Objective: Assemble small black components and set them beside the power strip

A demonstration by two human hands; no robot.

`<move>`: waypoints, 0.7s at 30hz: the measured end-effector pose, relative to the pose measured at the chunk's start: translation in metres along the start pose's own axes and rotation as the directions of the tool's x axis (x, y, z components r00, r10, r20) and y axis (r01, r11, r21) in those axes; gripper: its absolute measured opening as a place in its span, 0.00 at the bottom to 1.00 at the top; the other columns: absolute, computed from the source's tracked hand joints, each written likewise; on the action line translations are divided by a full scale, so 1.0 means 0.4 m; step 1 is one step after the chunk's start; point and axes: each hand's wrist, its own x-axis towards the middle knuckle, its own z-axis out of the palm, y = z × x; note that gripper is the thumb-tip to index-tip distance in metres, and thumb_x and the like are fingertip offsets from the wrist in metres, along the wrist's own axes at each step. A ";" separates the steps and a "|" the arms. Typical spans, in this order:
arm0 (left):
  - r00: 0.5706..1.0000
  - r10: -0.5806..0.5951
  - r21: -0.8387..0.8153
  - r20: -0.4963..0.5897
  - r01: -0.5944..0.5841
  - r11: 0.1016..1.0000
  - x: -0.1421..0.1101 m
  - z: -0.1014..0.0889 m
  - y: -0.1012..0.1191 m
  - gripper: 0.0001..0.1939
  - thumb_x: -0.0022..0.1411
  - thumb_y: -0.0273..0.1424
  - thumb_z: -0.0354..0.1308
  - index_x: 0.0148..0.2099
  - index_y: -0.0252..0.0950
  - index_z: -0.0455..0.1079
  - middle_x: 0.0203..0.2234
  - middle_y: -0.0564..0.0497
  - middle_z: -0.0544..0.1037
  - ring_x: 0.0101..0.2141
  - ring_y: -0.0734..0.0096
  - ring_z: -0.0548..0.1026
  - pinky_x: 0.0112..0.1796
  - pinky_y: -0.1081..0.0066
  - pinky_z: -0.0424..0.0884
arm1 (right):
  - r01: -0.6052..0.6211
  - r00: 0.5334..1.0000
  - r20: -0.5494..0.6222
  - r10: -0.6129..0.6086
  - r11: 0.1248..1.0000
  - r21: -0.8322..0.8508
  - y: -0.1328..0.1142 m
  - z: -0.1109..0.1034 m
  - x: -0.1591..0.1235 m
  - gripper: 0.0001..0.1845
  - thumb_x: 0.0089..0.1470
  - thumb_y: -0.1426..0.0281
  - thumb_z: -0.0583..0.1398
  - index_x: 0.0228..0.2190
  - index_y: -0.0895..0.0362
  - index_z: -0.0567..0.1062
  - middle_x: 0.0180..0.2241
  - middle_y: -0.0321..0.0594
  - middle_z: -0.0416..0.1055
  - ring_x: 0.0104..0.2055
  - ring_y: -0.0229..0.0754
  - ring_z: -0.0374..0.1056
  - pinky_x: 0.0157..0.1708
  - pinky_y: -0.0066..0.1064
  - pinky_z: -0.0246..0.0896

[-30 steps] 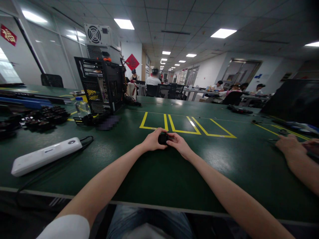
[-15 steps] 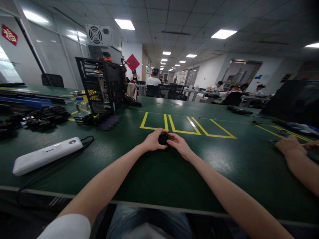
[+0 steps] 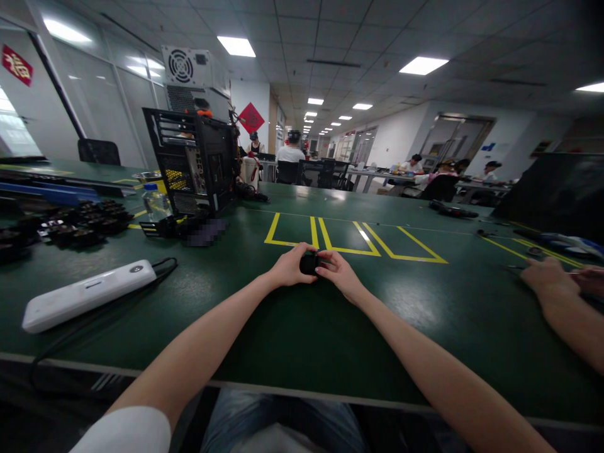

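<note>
A small black rounded object is between my two hands, just above or on the green table; its exact kind is too small to make out. My left hand wraps it from the left, thumb near and fingers over the far side. From the right, my right hand grips its edge with thumb and fingers pinched together. Part of the object is hidden by my fingers. Beyond the hands, yellow tape outlines mark the tabletop.
On the left lies a white power strip-like device with a black cable. Behind it stand a clear bottle, black fan-like parts and an open computer case. At right, a co-worker's hands work over small parts.
My hands stay in nearly the same place around the black object, with only a slight shift of the right fingers. The co-worker's far hand has moved slightly.
</note>
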 end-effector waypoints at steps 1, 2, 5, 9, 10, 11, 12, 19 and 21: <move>1.000 0.002 -0.004 0.006 -0.002 1.000 0.000 -0.001 0.000 0.30 0.41 0.34 0.61 0.47 0.40 0.56 0.42 0.50 0.66 0.41 0.62 0.67 0.39 0.64 0.65 | -0.004 1.000 0.007 0.004 1.000 -0.001 0.000 -0.001 0.001 0.21 0.38 0.71 0.62 0.38 0.54 0.65 0.43 0.39 0.64 0.46 0.42 0.63 0.49 0.39 0.55; 1.000 0.005 -0.008 0.011 -0.005 1.000 0.000 -0.002 0.001 0.29 0.41 0.34 0.61 0.47 0.40 0.56 0.42 0.50 0.66 0.41 0.62 0.67 0.39 0.64 0.65 | -0.011 1.000 0.017 0.011 1.000 -0.006 0.001 -0.001 0.001 0.22 0.39 0.71 0.62 0.39 0.54 0.65 0.44 0.40 0.64 0.47 0.42 0.62 0.49 0.39 0.55; 1.000 0.014 -0.016 0.007 -0.014 1.000 -0.001 -0.002 0.001 0.29 0.41 0.34 0.61 0.47 0.39 0.56 0.42 0.49 0.66 0.41 0.62 0.67 0.39 0.64 0.65 | -0.030 0.999 0.035 0.031 0.999 -0.020 0.003 -0.003 0.003 0.22 0.39 0.72 0.62 0.39 0.55 0.64 0.44 0.40 0.64 0.49 0.43 0.60 0.50 0.41 0.53; 1.000 0.007 -0.022 -0.016 -0.007 1.000 -0.001 0.002 0.000 0.30 0.40 0.33 0.61 0.47 0.40 0.56 0.41 0.50 0.66 0.41 0.62 0.67 0.39 0.65 0.65 | -0.010 1.000 0.028 0.011 1.000 -0.016 0.005 -0.003 0.001 0.20 0.38 0.73 0.62 0.37 0.55 0.64 0.43 0.39 0.64 0.48 0.42 0.61 0.50 0.40 0.54; 1.000 0.004 -0.023 -0.019 -0.004 1.000 -0.001 0.003 -0.001 0.30 0.40 0.33 0.61 0.47 0.40 0.56 0.41 0.50 0.66 0.41 0.62 0.67 0.39 0.65 0.64 | -0.004 1.000 0.029 0.005 1.000 -0.017 0.004 -0.003 -0.001 0.20 0.38 0.73 0.62 0.36 0.55 0.64 0.43 0.39 0.64 0.48 0.42 0.61 0.50 0.39 0.54; 1.000 0.001 -0.023 -0.021 -0.001 1.000 -0.001 0.004 -0.001 0.30 0.40 0.32 0.61 0.47 0.40 0.56 0.41 0.50 0.66 0.42 0.62 0.67 0.40 0.65 0.64 | -0.001 0.999 0.033 0.002 1.000 -0.017 0.002 -0.002 -0.002 0.20 0.37 0.73 0.62 0.36 0.55 0.64 0.42 0.38 0.64 0.47 0.41 0.62 0.49 0.39 0.55; 1.000 -0.001 -0.024 -0.020 0.001 1.000 -0.001 0.004 -0.001 0.30 0.39 0.32 0.61 0.47 0.40 0.56 0.42 0.50 0.66 0.42 0.62 0.67 0.40 0.64 0.64 | 0.000 0.999 0.037 0.001 1.000 -0.016 0.001 -0.001 -0.004 0.20 0.37 0.73 0.62 0.36 0.54 0.64 0.42 0.38 0.64 0.46 0.41 0.63 0.49 0.39 0.55; 1.000 0.019 -0.026 0.001 -0.019 0.999 0.001 0.003 -0.008 0.30 0.40 0.34 0.62 0.47 0.40 0.56 0.43 0.50 0.66 0.42 0.62 0.67 0.40 0.64 0.64 | -0.011 1.000 -0.016 0.011 1.000 -0.022 -0.002 0.005 -0.007 0.16 0.39 0.70 0.61 0.33 0.54 0.64 0.37 0.36 0.65 0.42 0.39 0.65 0.47 0.37 0.56; 1.000 0.030 -0.026 -0.006 -0.030 0.999 0.001 0.004 -0.010 0.30 0.40 0.34 0.61 0.47 0.40 0.56 0.42 0.50 0.66 0.42 0.62 0.67 0.39 0.65 0.65 | -0.005 1.000 -0.023 0.004 1.000 -0.020 0.000 0.003 -0.004 0.17 0.39 0.70 0.62 0.34 0.54 0.64 0.37 0.37 0.65 0.42 0.39 0.65 0.48 0.37 0.56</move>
